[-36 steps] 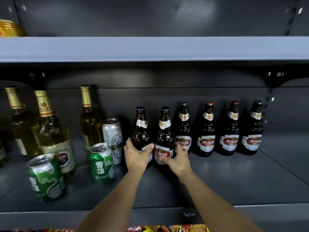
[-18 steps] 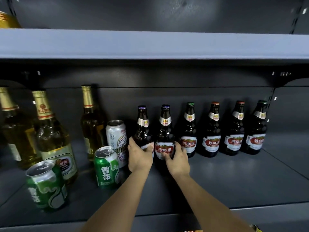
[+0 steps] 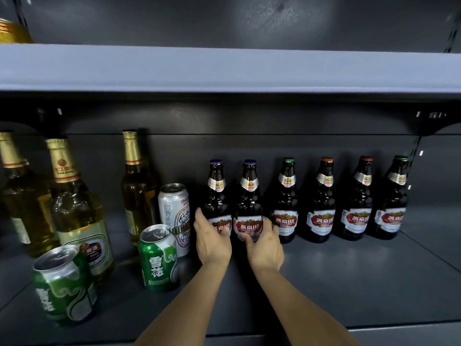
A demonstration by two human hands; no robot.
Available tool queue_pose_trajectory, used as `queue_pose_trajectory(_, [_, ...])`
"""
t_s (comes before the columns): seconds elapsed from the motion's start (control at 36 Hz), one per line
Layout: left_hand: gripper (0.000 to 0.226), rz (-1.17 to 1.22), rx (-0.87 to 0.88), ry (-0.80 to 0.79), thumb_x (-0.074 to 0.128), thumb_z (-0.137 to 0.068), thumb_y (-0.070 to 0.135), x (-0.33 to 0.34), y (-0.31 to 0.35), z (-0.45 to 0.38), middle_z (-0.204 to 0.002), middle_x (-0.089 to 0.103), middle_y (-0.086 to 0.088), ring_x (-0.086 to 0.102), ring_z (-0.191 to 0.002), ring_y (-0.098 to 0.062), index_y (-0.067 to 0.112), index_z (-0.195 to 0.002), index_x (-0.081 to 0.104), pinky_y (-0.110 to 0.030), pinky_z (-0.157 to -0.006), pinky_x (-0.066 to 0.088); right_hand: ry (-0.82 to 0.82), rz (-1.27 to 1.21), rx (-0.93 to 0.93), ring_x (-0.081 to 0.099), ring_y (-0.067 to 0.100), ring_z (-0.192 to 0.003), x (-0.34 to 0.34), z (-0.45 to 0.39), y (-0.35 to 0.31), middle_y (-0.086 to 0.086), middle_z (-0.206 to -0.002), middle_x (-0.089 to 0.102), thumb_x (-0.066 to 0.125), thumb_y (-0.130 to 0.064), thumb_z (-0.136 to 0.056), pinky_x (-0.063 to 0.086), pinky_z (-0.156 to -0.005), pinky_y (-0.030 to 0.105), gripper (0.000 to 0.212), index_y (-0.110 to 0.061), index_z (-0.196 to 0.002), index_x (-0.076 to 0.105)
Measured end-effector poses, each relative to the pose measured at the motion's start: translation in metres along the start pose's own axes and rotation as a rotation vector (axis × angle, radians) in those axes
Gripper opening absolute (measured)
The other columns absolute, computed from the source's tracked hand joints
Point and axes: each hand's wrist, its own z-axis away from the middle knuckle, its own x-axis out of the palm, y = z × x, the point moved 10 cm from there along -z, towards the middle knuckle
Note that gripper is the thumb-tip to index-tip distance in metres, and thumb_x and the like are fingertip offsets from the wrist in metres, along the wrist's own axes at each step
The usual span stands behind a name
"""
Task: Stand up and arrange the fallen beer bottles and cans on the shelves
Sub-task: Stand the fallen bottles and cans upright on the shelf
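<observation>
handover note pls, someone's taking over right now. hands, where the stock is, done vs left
Left hand grips the leftmost brown bottle; right hand grips the second brown bottle, both upright.
Four more brown bottles stand in the same row to the right.
Left side: three clear bottles, white can and two green cans, all upright but scattered.
Done: nothing in view is lying down.
Left: release the two bottles, probably tidy the cans and clear bottles into rows.

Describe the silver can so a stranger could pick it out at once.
On the lower shelf, left of the row of dark bottles, the silver can stands upright behind a green can. It alone is silver-white with a patterned emblem; both other cans are green.
</observation>
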Motion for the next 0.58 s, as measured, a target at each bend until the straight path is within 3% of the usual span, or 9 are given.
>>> queue_pose_trajectory(0.11, [0.076, -0.015, -0.026, 0.013, 0.061, -0.091, 0.009, 0.005, -0.003, -0.001, -0.149, 0.038, -0.012, 0.05, -0.126, -0.033, 0.009, -0.151, 0.015, -0.042, -0.09, 0.045, -0.007, -0.08, 0.013, 0.063, 0.016, -0.097, 0.007, -0.002, 0.002, -0.004, -0.114, 0.062, 0.071, -0.029, -0.085, 0.052, -0.071, 0.033, 0.053, -0.022, -0.129, 0.042])
queue_pose_trajectory(0.22, [0.08, 0.039, -0.012, 0.005, 0.06, -0.09, 0.002, 0.01, -0.001, -0.006, -0.153, 0.03, -0.016, 0.044, -0.132, -0.034, 0.006, -0.153, 0.01, -0.041, -0.1, 0.04, -0.011, -0.106, 0.023, 0.063, 0.015, -0.089, 0.008, -0.005, 0.001, -0.002, -0.105, 0.064, 0.071, -0.028, -0.086, 0.04, -0.062, 0.026, 0.044, -0.02, -0.113, 0.037])
queue_pose_trajectory(0.33, [0.08, 0.042, -0.025, -0.02, 0.059, -0.091, 0.001, 0.015, -0.004, -0.014, -0.145, 0.035, -0.023, 0.048, -0.125, -0.039, 0.006, -0.153, 0.009, -0.042, -0.099, 0.039, -0.004, -0.09, 0.018, 0.062, 0.017, -0.082, 0.009, -0.007, 0.0, -0.001, -0.099, 0.062, 0.071, -0.027, -0.087, 0.038, -0.06, 0.026, 0.042, -0.02, -0.098, 0.031])
queue_pose_trajectory(0.58, [0.083, 0.076, -0.049, -0.008, 0.058, -0.091, 0.0, 0.019, -0.009, -0.019, -0.144, 0.036, -0.024, 0.046, -0.128, -0.038, 0.007, -0.154, 0.005, -0.04, -0.103, 0.038, -0.084, -0.031, -0.006, 0.049, 0.014, -0.075, 0.008, -0.014, -0.004, 0.004, -0.103, 0.054, 0.06, -0.016, -0.093, 0.037, -0.062, 0.026, 0.011, -0.011, -0.095, 0.05])
